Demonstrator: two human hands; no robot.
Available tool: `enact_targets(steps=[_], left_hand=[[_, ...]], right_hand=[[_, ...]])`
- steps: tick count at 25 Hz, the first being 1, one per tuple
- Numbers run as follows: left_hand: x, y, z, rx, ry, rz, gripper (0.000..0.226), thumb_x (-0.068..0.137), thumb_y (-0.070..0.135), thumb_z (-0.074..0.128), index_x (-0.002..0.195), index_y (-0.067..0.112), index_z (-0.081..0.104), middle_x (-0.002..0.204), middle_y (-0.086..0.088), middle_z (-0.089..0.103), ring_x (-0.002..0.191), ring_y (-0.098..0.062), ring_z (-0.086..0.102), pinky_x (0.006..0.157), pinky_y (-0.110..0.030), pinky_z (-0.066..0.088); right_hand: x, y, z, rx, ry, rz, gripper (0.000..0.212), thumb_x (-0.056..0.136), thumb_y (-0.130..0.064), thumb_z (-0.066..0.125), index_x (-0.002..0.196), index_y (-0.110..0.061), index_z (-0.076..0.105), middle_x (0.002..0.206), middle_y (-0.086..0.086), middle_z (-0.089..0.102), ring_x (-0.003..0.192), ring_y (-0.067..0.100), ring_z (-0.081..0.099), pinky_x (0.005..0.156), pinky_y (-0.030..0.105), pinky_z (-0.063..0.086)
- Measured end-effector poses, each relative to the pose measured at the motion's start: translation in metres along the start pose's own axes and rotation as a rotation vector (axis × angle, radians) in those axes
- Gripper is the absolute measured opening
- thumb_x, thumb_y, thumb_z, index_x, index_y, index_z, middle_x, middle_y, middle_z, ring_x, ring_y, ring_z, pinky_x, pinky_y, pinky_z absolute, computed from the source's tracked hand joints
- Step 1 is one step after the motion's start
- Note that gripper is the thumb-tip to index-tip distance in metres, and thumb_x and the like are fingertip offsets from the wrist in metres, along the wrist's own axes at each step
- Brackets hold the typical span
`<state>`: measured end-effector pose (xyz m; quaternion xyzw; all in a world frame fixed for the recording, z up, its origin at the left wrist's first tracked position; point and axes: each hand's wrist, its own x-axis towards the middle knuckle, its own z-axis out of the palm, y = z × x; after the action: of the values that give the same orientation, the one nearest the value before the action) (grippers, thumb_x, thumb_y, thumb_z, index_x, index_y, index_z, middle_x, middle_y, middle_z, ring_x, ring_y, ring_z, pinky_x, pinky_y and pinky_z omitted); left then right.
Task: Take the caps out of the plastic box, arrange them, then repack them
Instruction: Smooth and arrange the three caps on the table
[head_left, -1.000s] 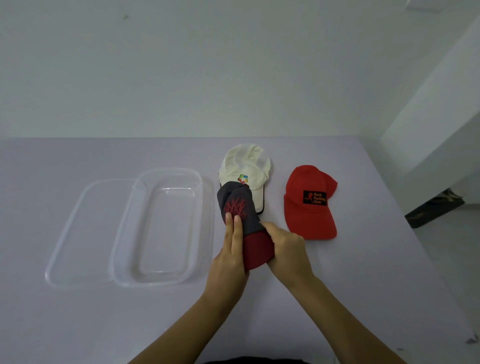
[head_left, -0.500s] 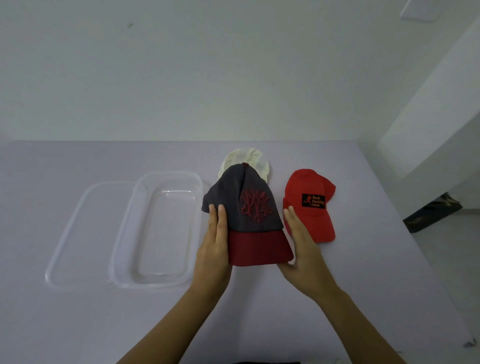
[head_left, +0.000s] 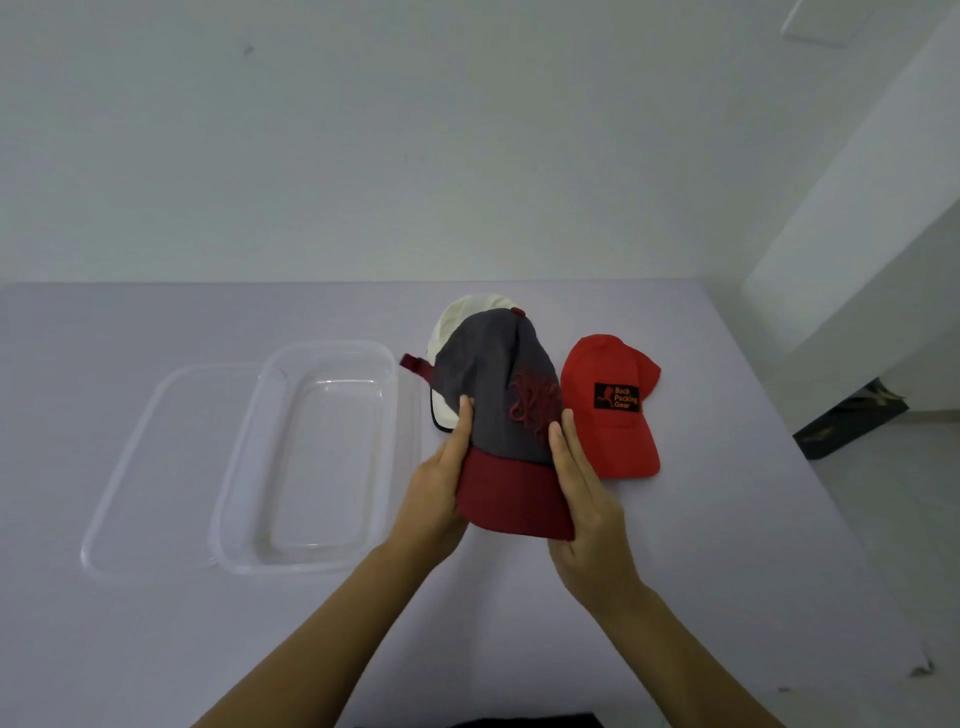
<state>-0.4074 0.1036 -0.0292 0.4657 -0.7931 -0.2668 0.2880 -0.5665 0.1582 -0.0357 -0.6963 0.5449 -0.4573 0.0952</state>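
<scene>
Holding the grey cap (head_left: 493, 384) over the table's (head_left: 156, 649) middle

Left hand (head_left: 436, 493) and right hand (head_left: 587, 499) are clasping its brim sides, fingers extended; crown pointing toward the far edge; plastic box (head_left: 311, 457) lying empty nearer the left hand.

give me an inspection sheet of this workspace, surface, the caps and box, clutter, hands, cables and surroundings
Surface: pale table, nothing spilled.
Job's things: clear box empty; lid beside it on the left; grey cap held up; white cap behind it; red cap flat on table.
Clutter: nothing seen.
Grippers: left hand and right hand press the grey cap's sides.
Cables: nothing seen.
Surroundings: white wall; dark object on floor at right.
</scene>
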Motion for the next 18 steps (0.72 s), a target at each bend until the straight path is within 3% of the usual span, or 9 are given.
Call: enact_targets(steps=[1, 2, 5, 8, 11, 13, 14, 16, 18], left_hand=[[-0.001, 0.004, 0.006, -0.121, 0.005, -0.083, 0.057, 0.089, 0.052, 0.05, 0.123, 0.007, 0.058, 0.122, 0.001, 0.064, 0.095, -0.011, 0.067, 0.081, -0.026, 0.056], [-0.005, 0.007, 0.01, -0.204, 0.017, -0.11, 0.057, 0.087, 0.053, 0.051, 0.126, 0.011, 0.056, 0.119, 0.005, 0.065, 0.095, -0.009, 0.068, 0.08, -0.025, 0.057], [-0.009, 0.003, 0.019, -0.408, 0.113, -0.162, 0.081, 0.076, 0.058, 0.053, 0.147, 0.029, 0.026, 0.12, 0.006, 0.063, 0.104, -0.016, 0.065, 0.089, -0.033, 0.054], [-0.002, 0.006, 0.016, -0.514, 0.129, -0.216, 0.091, 0.072, 0.071, 0.053, 0.148, 0.03, 0.021, 0.122, 0.01, 0.06, 0.107, -0.02, 0.063, 0.091, -0.036, 0.052], [-0.005, -0.001, 0.008, -0.368, 0.122, -0.168, 0.075, 0.086, 0.044, 0.052, 0.148, 0.028, 0.012, 0.135, 0.008, 0.05, 0.118, -0.016, 0.056, 0.094, -0.009, 0.043], [-0.008, -0.012, 0.001, -0.108, 0.124, 0.01, 0.081, 0.087, 0.024, 0.056, 0.15, 0.027, 0.006, 0.153, -0.001, 0.028, 0.135, -0.014, 0.037, 0.099, -0.001, 0.031], [-0.012, -0.015, -0.001, -0.001, 0.111, 0.121, 0.082, 0.087, 0.02, 0.055, 0.15, 0.03, 0.004, 0.156, -0.004, 0.02, 0.138, -0.014, 0.029, 0.101, -0.005, 0.032], [-0.021, -0.014, 0.007, 0.183, 0.127, 0.334, 0.073, 0.09, 0.015, 0.045, 0.15, 0.031, 0.005, 0.155, -0.005, 0.019, 0.141, -0.02, 0.022, 0.106, -0.028, 0.038], [-0.028, -0.013, 0.016, 0.176, 0.204, 0.354, 0.059, 0.099, 0.013, 0.032, 0.151, 0.026, 0.006, 0.154, 0.0, 0.019, 0.143, -0.023, 0.018, 0.11, -0.039, 0.034]], right_hand=[[-0.001, -0.005, 0.006, 0.028, 0.036, 0.014, 0.073, 0.087, -0.007, 0.046, 0.15, -0.026, 0.014, 0.153, 0.009, 0.022, 0.143, 0.004, 0.02, 0.107, 0.013, 0.031], [-0.001, -0.009, 0.01, 0.05, 0.058, 0.027, 0.072, 0.087, -0.007, 0.046, 0.15, -0.024, 0.015, 0.152, 0.016, 0.025, 0.142, 0.004, 0.02, 0.106, 0.012, 0.031], [-0.001, -0.014, 0.012, 0.04, 0.057, 0.028, 0.071, 0.087, -0.008, 0.044, 0.149, -0.025, 0.015, 0.148, 0.025, 0.029, 0.142, 0.001, 0.019, 0.106, 0.01, 0.03], [-0.001, -0.013, 0.012, 0.049, 0.047, 0.035, 0.068, 0.087, -0.008, 0.043, 0.148, -0.022, 0.018, 0.148, 0.025, 0.029, 0.142, 0.003, 0.019, 0.107, 0.012, 0.03], [-0.003, -0.003, 0.007, -0.084, 0.004, 0.014, 0.075, 0.084, -0.002, 0.05, 0.148, -0.022, 0.018, 0.152, 0.014, 0.026, 0.138, 0.019, 0.033, 0.101, 0.02, 0.043], [-0.004, 0.005, 0.005, -0.292, -0.071, -0.009, 0.092, 0.07, 0.013, 0.065, 0.146, -0.015, 0.023, 0.15, 0.013, 0.029, 0.132, 0.032, 0.042, 0.089, 0.027, 0.051], [-0.005, 0.006, 0.006, -0.35, -0.106, -0.012, 0.097, 0.063, 0.017, 0.071, 0.144, -0.011, 0.027, 0.149, 0.015, 0.031, 0.13, 0.034, 0.042, 0.086, 0.029, 0.052], [-0.005, 0.002, 0.009, -0.375, -0.139, -0.034, 0.095, 0.061, 0.014, 0.076, 0.141, -0.008, 0.03, 0.147, 0.016, 0.032, 0.131, 0.034, 0.04, 0.089, 0.031, 0.05], [-0.001, -0.001, 0.008, -0.325, -0.12, -0.009, 0.09, 0.066, 0.009, 0.074, 0.142, -0.005, 0.027, 0.148, 0.015, 0.03, 0.133, 0.03, 0.038, 0.095, 0.032, 0.047]])
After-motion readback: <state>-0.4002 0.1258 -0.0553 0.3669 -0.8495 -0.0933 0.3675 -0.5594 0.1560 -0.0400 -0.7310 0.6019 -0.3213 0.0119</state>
